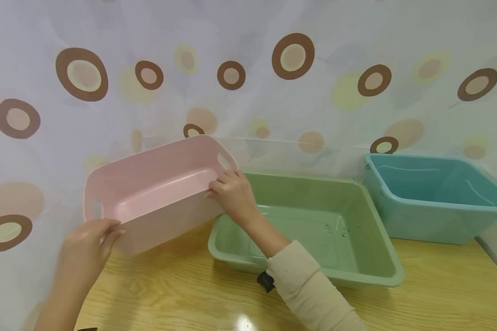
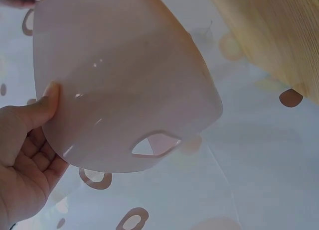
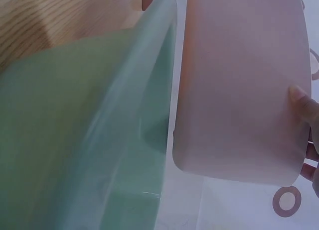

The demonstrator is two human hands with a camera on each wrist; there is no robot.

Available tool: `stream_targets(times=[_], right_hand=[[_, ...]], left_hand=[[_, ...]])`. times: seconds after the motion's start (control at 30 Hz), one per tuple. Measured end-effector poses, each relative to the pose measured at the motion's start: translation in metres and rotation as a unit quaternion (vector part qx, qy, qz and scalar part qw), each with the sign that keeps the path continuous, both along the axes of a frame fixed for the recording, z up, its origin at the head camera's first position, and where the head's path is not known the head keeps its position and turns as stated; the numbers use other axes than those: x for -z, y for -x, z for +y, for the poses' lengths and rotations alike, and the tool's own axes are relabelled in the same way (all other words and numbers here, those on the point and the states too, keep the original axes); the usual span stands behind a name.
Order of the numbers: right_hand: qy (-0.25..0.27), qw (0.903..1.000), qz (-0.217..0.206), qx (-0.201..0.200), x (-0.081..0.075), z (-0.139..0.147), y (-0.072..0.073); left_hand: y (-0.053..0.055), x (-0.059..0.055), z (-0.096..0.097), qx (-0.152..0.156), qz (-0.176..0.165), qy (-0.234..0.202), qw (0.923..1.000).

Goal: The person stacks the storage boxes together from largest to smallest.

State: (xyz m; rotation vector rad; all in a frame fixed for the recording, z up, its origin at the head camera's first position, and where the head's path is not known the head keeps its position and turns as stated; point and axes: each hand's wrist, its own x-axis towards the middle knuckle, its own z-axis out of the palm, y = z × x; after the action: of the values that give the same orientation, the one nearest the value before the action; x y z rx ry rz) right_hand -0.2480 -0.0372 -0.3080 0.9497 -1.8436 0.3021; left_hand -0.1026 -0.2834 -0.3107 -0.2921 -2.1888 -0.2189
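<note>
A pink plastic bin [image 1: 161, 184] with a cut-out handle hole at each end is held tilted at the left of the head view. My left hand [image 1: 89, 241] pinches its near rim close to the left end, thumb outside. Toward the right end, my right hand [image 1: 234, 193] grips the same rim. In the left wrist view the thumb of my left hand [image 2: 30, 155] presses the outer wall of the pink bin [image 2: 124, 80]. The right wrist view shows only part of my right hand [image 3: 306, 120] at the bin's edge [image 3: 244, 90].
A wide green basin [image 1: 306, 239] stands on the wooden table [image 1: 170, 294], right beside the pink bin and beneath my right forearm. Farther right is a deeper blue tub [image 1: 426, 220]. A circle-patterned sheet [image 1: 265, 105] hangs behind. A small black object [image 1: 266, 281] shows near the right sleeve.
</note>
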Motion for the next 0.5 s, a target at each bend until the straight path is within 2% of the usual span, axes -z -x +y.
stream_targets(times=[0.13,0.33,0.5], right_hand=[[0.004,1.0000,0.002,-0.001,-0.002,0.008,-0.002],[0.022,0.9994,-0.005,-0.027,-0.001,0.021,-0.003],[0.026,0.9994,0.000,-0.023,0.000,0.030,-0.003]], left_hand=[[0.006,-0.002,0.000,0.014,-0.009,0.003,0.9999],[0.016,-0.005,0.003,0.025,-0.025,0.013,0.9993],[0.022,-0.009,0.009,0.037,-0.035,0.015,0.9986]])
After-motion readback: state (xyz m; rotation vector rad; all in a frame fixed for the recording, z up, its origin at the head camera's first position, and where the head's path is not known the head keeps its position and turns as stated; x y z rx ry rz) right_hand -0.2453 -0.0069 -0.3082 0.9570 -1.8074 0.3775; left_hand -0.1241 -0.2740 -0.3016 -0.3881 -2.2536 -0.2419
